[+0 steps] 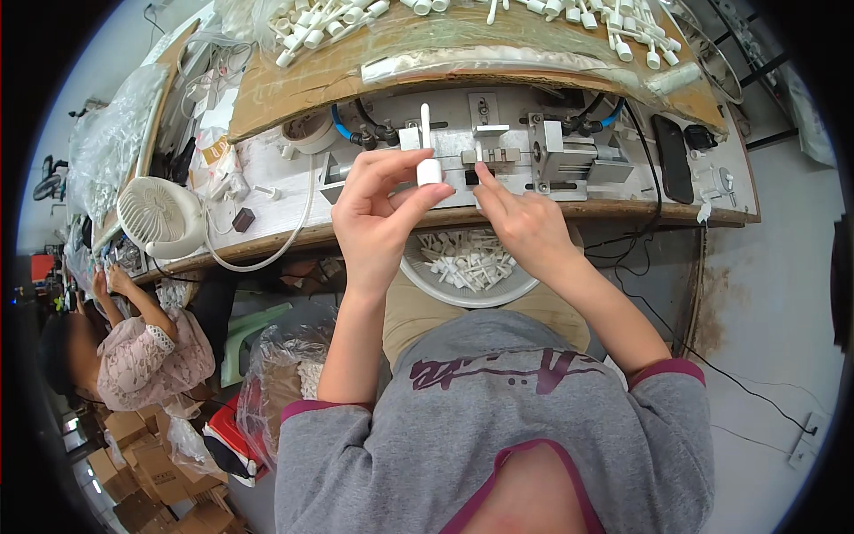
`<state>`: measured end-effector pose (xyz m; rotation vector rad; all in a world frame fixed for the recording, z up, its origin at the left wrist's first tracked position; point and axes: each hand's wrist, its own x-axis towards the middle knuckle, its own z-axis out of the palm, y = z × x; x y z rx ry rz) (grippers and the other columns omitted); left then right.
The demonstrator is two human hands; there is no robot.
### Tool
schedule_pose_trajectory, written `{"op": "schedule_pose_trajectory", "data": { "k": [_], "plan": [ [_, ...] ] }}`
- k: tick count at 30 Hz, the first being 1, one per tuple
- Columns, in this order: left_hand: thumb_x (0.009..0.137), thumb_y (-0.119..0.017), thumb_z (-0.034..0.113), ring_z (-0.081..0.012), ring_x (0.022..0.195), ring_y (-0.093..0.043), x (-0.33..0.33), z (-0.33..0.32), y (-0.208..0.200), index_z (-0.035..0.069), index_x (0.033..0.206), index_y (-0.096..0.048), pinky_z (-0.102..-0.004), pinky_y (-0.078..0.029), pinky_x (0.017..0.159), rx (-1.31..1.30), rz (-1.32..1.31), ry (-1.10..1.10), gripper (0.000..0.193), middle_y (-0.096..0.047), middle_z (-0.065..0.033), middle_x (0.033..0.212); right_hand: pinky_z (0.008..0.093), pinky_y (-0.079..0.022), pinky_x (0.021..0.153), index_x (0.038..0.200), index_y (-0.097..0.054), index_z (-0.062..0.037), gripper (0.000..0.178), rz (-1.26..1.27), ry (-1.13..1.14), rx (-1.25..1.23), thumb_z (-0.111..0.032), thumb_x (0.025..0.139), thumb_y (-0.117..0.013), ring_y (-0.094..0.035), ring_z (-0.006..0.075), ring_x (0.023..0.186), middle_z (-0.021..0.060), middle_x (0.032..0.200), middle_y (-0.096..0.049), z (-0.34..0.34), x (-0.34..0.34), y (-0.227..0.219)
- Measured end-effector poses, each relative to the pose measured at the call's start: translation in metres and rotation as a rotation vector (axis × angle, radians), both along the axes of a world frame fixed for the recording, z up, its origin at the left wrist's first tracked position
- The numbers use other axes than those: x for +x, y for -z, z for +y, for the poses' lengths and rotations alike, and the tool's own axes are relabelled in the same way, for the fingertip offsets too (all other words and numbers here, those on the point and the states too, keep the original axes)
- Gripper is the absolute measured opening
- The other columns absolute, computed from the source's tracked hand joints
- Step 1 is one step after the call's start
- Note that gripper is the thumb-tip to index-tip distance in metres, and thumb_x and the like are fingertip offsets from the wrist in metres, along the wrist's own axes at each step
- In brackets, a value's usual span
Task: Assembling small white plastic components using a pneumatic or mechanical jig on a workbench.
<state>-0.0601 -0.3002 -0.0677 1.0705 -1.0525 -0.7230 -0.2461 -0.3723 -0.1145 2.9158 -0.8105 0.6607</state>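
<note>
Fingers first: my left hand (378,209) has thumb and forefinger pinched on a small white plastic cap (430,171) with a thin stem rising from its top, held upright just in front of the metal jig (498,156) at the bench's near edge. My right hand (525,222) has its fingers drawn together and pointed forward, the tips touching the jig's middle slot just beside the cap; I cannot tell whether they grip anything there.

I judge this to be the loading step: one piece in hand, about to be seated in the fixture. The next move calls for a short, steady carry to the slot with the stem kept upright, and the right fingertips getting clear of the clamp blocks.

Around me: a round white basin (469,267) of similar white pieces sits in my lap below both hands. More of them lie scattered on the cardboard sheet (302,84) behind the jig. A small white fan (162,216) stands to the left, a dark phone (673,158) to the right. Blue hoses (342,125) and black cables run close to the fixture. Another person (133,343) sits well off to the left.
</note>
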Motion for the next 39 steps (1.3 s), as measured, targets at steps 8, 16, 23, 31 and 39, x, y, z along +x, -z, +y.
{"op": "schedule_pose_trajectory", "data": {
  "k": [8, 16, 23, 31, 39],
  "plan": [
    [0.076, -0.073, -0.008, -0.0160, 0.101, -0.063, -0.006, 0.001, 0.004, -0.002, 0.108, -0.069, -0.0284, -0.061, 0.080, 0.033, -0.106, -0.002, 0.033, -0.055, -0.0108, 0.126, 0.0335, -0.054, 0.050, 0.089, -0.053, -0.0016, 0.018, 0.009, -0.054, 0.076, -0.005, 0.073, -0.061, -0.068, 0.0258, 0.056, 0.0233, 0.122, -0.063, -0.014, 0.008, -0.013],
    [0.070, -0.078, -0.005, -0.0186, 0.098, -0.065, -0.004, 0.000, 0.011, 0.002, 0.104, -0.072, -0.0299, -0.060, 0.078, -0.041, -0.543, -0.102, 0.036, -0.058, -0.0117, 0.124, 0.0392, -0.054, 0.059, 0.103, -0.058, -0.0043, 0.035, 0.131, -0.086, 0.205, -0.016, 0.074, -0.074, -0.069, 0.0288, 0.066, 0.0162, 0.104, -0.069, -0.032, 0.009, -0.038],
    [0.073, -0.078, 0.006, -0.0212, 0.086, -0.067, -0.017, 0.000, 0.028, 0.004, 0.103, -0.072, -0.0304, -0.055, 0.072, -0.044, -0.976, -0.174, 0.031, -0.066, -0.0097, 0.123, 0.0346, -0.055, 0.065, 0.091, -0.067, -0.0096, 0.010, -0.124, 0.200, -0.374, -0.014, 0.082, -0.067, -0.067, 0.0178, 0.077, 0.0031, 0.096, -0.067, -0.181, 0.042, -0.114],
    [0.073, -0.077, 0.014, -0.0195, 0.059, -0.064, -0.027, -0.018, 0.053, 0.007, 0.097, -0.070, -0.0294, -0.050, 0.057, -0.011, -1.305, -0.136, 0.026, -0.067, -0.0080, 0.122, 0.0326, -0.054, 0.075, 0.084, -0.063, -0.0042, 0.010, 0.157, -0.125, -0.502, -0.003, 0.075, -0.062, -0.061, 0.0224, 0.088, 0.0059, 0.091, -0.058, -0.230, 0.061, -0.091],
    [0.071, -0.077, 0.015, -0.0200, 0.054, -0.063, -0.028, -0.026, 0.053, 0.009, 0.094, -0.070, -0.0286, -0.050, 0.055, 0.018, -1.319, -0.078, 0.025, -0.068, -0.0065, 0.119, 0.0263, -0.053, 0.070, 0.103, -0.066, -0.0019, 0.014, -0.595, -0.011, 0.021, -0.010, 0.091, -0.064, -0.066, 0.0141, 0.084, 0.0035, 0.094, -0.067, -0.180, 0.037, -0.110]
  ]
}}
